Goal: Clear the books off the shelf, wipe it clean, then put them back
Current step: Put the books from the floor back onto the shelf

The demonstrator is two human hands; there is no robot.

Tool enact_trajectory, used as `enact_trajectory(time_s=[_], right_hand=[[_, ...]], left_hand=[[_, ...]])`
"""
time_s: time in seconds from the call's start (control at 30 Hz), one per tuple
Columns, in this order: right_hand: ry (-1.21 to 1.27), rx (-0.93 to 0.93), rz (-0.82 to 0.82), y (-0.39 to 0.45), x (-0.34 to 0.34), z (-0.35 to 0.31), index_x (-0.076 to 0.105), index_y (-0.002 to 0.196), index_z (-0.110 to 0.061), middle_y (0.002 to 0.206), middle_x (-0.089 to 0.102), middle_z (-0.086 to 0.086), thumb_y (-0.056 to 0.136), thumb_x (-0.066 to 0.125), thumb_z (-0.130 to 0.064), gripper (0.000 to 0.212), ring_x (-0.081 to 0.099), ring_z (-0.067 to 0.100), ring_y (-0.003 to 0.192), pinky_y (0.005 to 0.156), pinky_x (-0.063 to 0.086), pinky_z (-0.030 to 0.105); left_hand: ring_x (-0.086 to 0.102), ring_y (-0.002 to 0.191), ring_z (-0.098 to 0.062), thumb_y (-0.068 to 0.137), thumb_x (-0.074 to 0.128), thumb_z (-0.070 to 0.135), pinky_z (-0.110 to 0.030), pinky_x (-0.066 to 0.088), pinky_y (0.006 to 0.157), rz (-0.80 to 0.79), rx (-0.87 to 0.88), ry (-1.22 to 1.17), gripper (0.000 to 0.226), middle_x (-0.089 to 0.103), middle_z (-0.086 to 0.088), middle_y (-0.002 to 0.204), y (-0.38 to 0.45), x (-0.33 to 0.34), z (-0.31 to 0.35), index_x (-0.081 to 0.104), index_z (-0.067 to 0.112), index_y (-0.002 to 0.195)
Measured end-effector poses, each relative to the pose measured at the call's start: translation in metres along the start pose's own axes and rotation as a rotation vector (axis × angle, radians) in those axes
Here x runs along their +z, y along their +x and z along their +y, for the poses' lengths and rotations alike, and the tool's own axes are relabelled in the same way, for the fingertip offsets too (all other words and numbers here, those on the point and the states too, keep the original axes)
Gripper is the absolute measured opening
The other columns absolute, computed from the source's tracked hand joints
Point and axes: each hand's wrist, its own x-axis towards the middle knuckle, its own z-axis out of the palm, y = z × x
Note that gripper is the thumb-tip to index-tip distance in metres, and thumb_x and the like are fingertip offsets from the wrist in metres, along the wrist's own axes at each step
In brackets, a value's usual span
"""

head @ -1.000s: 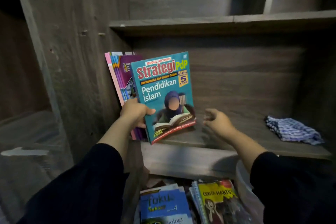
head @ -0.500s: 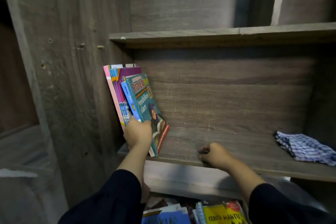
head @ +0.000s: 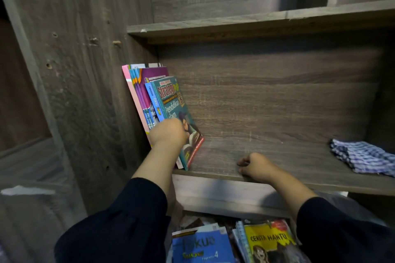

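Note:
Several thin books (head: pixel 142 89) lean against the left wall of the wooden shelf (head: pixel 267 156). The outermost is a teal "Strategi Pendidikan Islam" book (head: pixel 173 100), standing tilted on the shelf board. My left hand (head: pixel 168 131) presses against its lower cover, fingers curled on it. My right hand (head: pixel 254 166) rests on the shelf's front edge with curled fingers, holding nothing. A blue checked cloth (head: pixel 363 157) lies crumpled at the shelf's right end.
Below the shelf lie more books, among them a blue "Fokus" book (head: pixel 201 247) and a yellow "Cerita Hantu" book (head: pixel 269 241). Another shelf board (head: pixel 256 25) runs above. A wooden side panel (head: pixel 85 92) stands to the left.
The teal book went from held out in front of the shelf to standing against the leaning row. My right hand dropped onto the shelf edge and curled.

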Motion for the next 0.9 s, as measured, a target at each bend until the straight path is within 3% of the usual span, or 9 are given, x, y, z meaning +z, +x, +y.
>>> enact_trajectory(time_s=[0.1, 0.17, 0.23, 0.3, 0.37, 0.5, 0.7, 0.9], right_hand=[[-0.01, 0.016, 0.011, 0.0, 0.001, -0.002, 0.067, 0.111, -0.005, 0.11, 0.07, 0.013, 0.084, 0.064, -0.009, 0.027, 0.064, 0.024, 0.103, 0.088, 0.05, 0.032], [-0.02, 0.023, 0.017, 0.0, 0.002, -0.003, 0.067, 0.11, -0.005, 0.109, 0.07, 0.013, 0.084, 0.063, -0.009, 0.026, 0.065, 0.024, 0.102, 0.088, 0.05, 0.032], [-0.037, 0.023, 0.02, 0.0, 0.003, -0.004, 0.067, 0.11, -0.006, 0.11, 0.07, 0.012, 0.085, 0.061, -0.01, 0.025, 0.064, 0.023, 0.103, 0.088, 0.049, 0.03], [-0.048, 0.021, 0.022, 0.0, 0.003, -0.004, 0.067, 0.109, -0.008, 0.11, 0.07, 0.011, 0.087, 0.06, -0.011, 0.024, 0.064, 0.023, 0.103, 0.089, 0.049, 0.031], [-0.072, 0.014, 0.031, 0.002, 0.003, -0.003, 0.069, 0.106, -0.006, 0.106, 0.071, 0.012, 0.086, 0.059, -0.012, 0.023, 0.065, 0.024, 0.101, 0.089, 0.05, 0.032], [-0.114, 0.004, 0.045, 0.005, 0.004, -0.001, 0.069, 0.099, -0.012, 0.103, 0.072, 0.009, 0.084, 0.06, -0.018, 0.019, 0.065, 0.023, 0.098, 0.085, 0.052, 0.031], [-0.161, -0.027, 0.061, 0.008, 0.004, 0.0, 0.059, 0.079, -0.025, 0.1, 0.069, 0.006, 0.081, 0.062, -0.023, 0.005, 0.064, 0.024, 0.098, 0.085, 0.051, 0.03], [-0.191, -0.044, 0.058, 0.009, 0.005, 0.003, 0.064, 0.09, -0.024, 0.105, 0.068, 0.008, 0.083, 0.061, -0.026, 0.008, 0.062, 0.025, 0.1, 0.088, 0.05, 0.031]], left_hand=[[0.065, 0.097, -0.032, 0.092, 0.051, 0.014, -0.037, 0.052, 0.075, 0.281, 0.348, 0.102, 0.017, 0.067, -0.011, 0.104, -0.008, 0.01, 0.024, 0.058, 0.01, 0.107], [0.056, 0.11, -0.031, 0.093, 0.047, 0.013, -0.039, 0.047, 0.086, 0.254, 0.577, 0.206, 0.024, 0.063, -0.012, 0.116, -0.014, 0.036, 0.032, 0.055, 0.01, 0.115], [0.037, 0.133, -0.031, 0.093, 0.046, 0.015, -0.044, 0.027, 0.11, 0.124, 0.677, 0.38, 0.036, 0.051, -0.011, 0.137, -0.016, 0.064, 0.03, 0.053, 0.013, 0.128], [0.013, 0.146, -0.031, 0.093, 0.048, 0.02, -0.05, 0.001, 0.118, 0.025, 0.684, 0.464, 0.044, 0.034, -0.007, 0.153, -0.013, 0.088, 0.024, 0.05, 0.018, 0.137], [0.006, 0.148, -0.031, 0.093, 0.049, 0.022, -0.053, -0.006, 0.117, -0.055, 0.648, 0.514, 0.042, 0.035, -0.005, 0.153, -0.005, 0.104, 0.022, 0.052, 0.022, 0.135], [0.005, 0.148, -0.033, 0.094, 0.046, 0.026, -0.054, -0.006, 0.118, -0.118, 0.512, 0.6, 0.044, 0.035, -0.008, 0.153, 0.007, 0.11, 0.015, 0.051, 0.02, 0.137], [0.006, 0.148, -0.032, 0.092, 0.049, 0.025, -0.052, -0.005, 0.119, -0.052, 0.454, 0.579, 0.046, 0.035, -0.01, 0.153, 0.013, 0.111, 0.004, 0.05, 0.015, 0.137], [0.012, 0.147, -0.034, 0.093, 0.049, 0.026, -0.052, -0.003, 0.119, -0.009, 0.5, 0.578, 0.046, 0.037, -0.013, 0.151, 0.009, 0.113, 0.0, 0.049, 0.012, 0.137]])
